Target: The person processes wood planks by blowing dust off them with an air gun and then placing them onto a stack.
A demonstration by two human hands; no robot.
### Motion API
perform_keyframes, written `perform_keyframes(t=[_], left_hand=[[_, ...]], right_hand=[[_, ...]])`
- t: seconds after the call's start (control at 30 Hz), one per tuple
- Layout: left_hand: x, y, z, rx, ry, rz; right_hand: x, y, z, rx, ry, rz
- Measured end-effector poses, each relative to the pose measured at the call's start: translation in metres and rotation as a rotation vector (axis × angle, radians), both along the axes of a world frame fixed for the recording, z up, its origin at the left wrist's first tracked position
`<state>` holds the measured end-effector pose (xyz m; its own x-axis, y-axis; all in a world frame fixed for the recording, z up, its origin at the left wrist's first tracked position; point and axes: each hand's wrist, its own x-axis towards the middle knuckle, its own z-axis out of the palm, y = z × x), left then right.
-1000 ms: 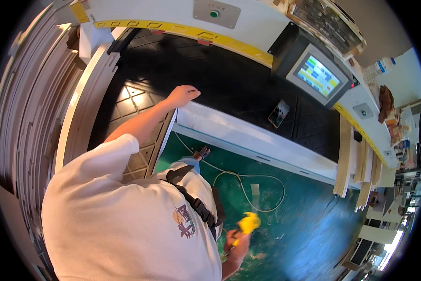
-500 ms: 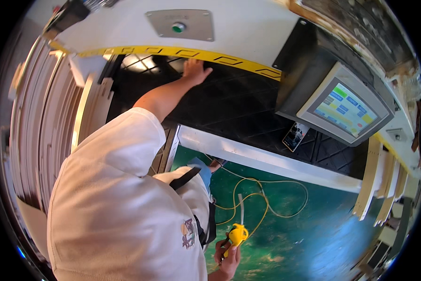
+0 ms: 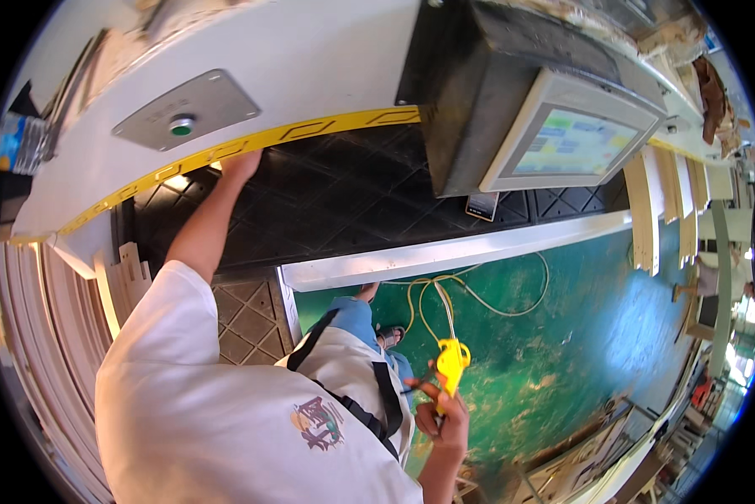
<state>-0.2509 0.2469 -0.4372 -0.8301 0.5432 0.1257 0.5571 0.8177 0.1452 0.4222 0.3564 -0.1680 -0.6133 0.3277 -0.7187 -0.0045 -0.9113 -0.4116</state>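
Observation:
My left hand (image 3: 241,165) reaches forward over the black grooved bed (image 3: 335,185) of a machine. Its fingers pass beneath the yellow-striped lower edge (image 3: 310,128) of the white housing, so they are hidden. Low and to the right, over the green floor, my right hand (image 3: 446,413) is wrapped round a yellow air blow gun (image 3: 452,361). The gun's thin metal nozzle (image 3: 446,309) points away from me, toward the bed's white rail. Beyond it, a yellow hose (image 3: 413,307) loops on the floor.
A touchscreen panel (image 3: 575,143) juts out at the upper right, above a phone (image 3: 482,206) lying on the bed. A green button (image 3: 181,126) sits on the housing. The white rail (image 3: 453,250) borders the bed. Pale boards stand at left and wooden pieces (image 3: 642,214) at right.
The view has swung right, shifting the panel and button leftward. My left hand has gone further under the striped edge. My right hand still grips the blow gun, now held higher in view.

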Motion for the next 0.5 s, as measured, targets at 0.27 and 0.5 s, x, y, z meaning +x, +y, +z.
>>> perform_keyframes(t=[0.27, 0.5], left_hand=[[0.189, -0.087, 0.066, 0.187, 0.071, 0.124], [0.307, -0.231, 0.082, 0.243, -0.1, 0.262]], right_hand=[[-0.088, 0.004, -0.048, -0.012, 0.298, 0.068], [-0.14, 0.023, -0.044, 0.429, -0.017, 0.918]])
